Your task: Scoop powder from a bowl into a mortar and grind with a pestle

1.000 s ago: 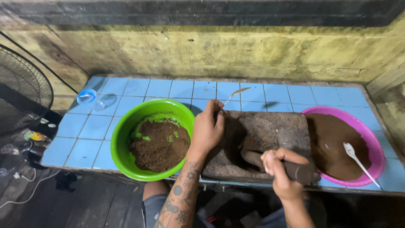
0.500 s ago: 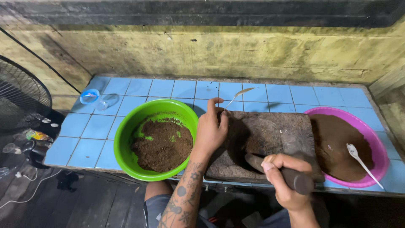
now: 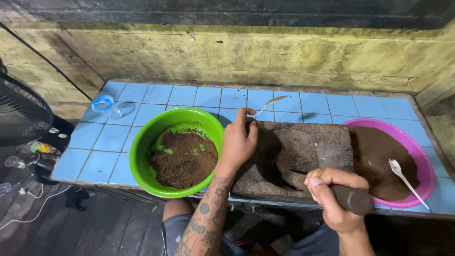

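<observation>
1. The right hand [image 3: 334, 199] is wrapped tight around a dark stone roller [image 3: 327, 188], fingers curled over its near end.
2. The roller lies tilted across the near part of a flat grinding stone [image 3: 303, 147], touching it.
3. The left hand [image 3: 237, 144] rests on the stone's left edge, fingers pressed together and pinching the handle of a metal spoon [image 3: 269, 104], whose bowl points up and away past the stone's far edge.
4. Just left of the stone sits a green bowl [image 3: 142, 142] holding dark brown ground matter with green smears.
5. Just right of the stone is a pink bowl [image 3: 424, 156] of brown paste, with a white spoon [image 3: 405, 178] lying in it.
6. All rest on a blue tiled counter [image 3: 189, 97]; a clear plastic cup [image 3: 105, 104] lies far left of the stone, beyond the green bowl.
</observation>
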